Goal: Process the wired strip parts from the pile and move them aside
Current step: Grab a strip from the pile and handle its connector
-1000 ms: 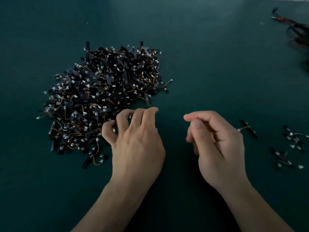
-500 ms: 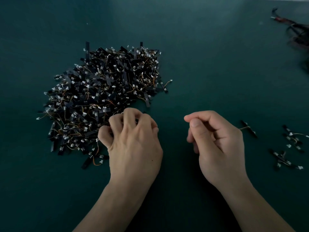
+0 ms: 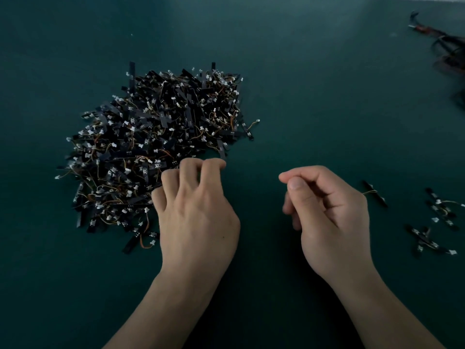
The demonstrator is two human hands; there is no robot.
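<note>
Dark green bench [image 3: 302,71] is carrying everything here. The left hand [image 3: 198,217] is bending its fingers [image 3: 187,172] down into the near right edge of the pile [image 3: 156,147] of wired strip parts, which is lying ahead of that hand and to its left. Their tips are hiding among the strips, so I cannot tell whether they are pinching one. The right hand [image 3: 332,217] is hovering alongside, loosely curled, holding nothing that shows.

The risk, as I judge it, is tangling. The thin wires [image 3: 144,241] are looping through one another across the heap, so a part being lifted is likely to be dragging neighbours out with it. That would be scattering them into the gap between the hands, or straining a wire at its white connector [image 3: 257,120]. Pulling sideways rather than upward would be making that worse. Strays sliding rightward would be mixing with the parts already set aside.

Counting: one pile, its parts far too many and too tangled to number. One lone strip [image 3: 375,193] is lying just right of the right hand. Farther right, a loose scatter [image 3: 435,222] is showing perhaps five or six overlapping parts, the exact number unclear. One dark cable tangle [image 3: 450,51] is sitting well ahead of the right hand, to its right.
</note>
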